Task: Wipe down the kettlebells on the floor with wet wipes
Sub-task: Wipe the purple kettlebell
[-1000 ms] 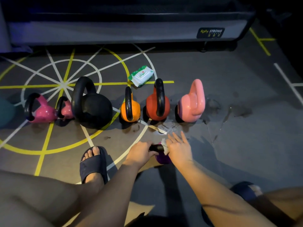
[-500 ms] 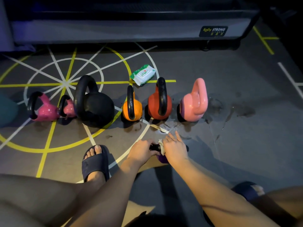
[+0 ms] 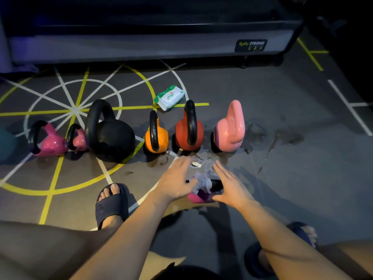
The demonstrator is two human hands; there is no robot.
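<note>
Now, closest to us, the person is crouched low, a dark slipper [image 3: 112, 205] planted on the floor [image 3: 302, 178], both forearms reaching forward. The left hand [image 3: 175, 178] and right hand [image 3: 230, 185] hover either side of the small magenta kettlebell [image 3: 198, 197], fingers on both stretched out straight and splayed, gripping nothing that I can see. Between them the crumpled wet wipe [image 3: 201, 181] lies bunched over the bell's black handle [image 3: 217, 184], its edge right against the left thumb; whether that thumb nips it, I can't tell.

My read: we're mid-wipe on this bell, at a regrip. Next move calls for one hand to gather the wipe and the other to steady the handle, then work round the body.

Further out stands the line-up: magenta bell [image 3: 50, 143], little pink bell [image 3: 78, 139], big black kettlebell [image 3: 111, 138], orange kettlebell [image 3: 159, 139], red kettlebell [image 3: 181, 134], pale pink kettlebell [image 3: 229, 128]. Damp patches [image 3: 286, 136] mark the floor beside that last one. Behind the row sits the wipes pack [image 3: 169, 97], then a machine base [image 3: 151, 47].
</note>
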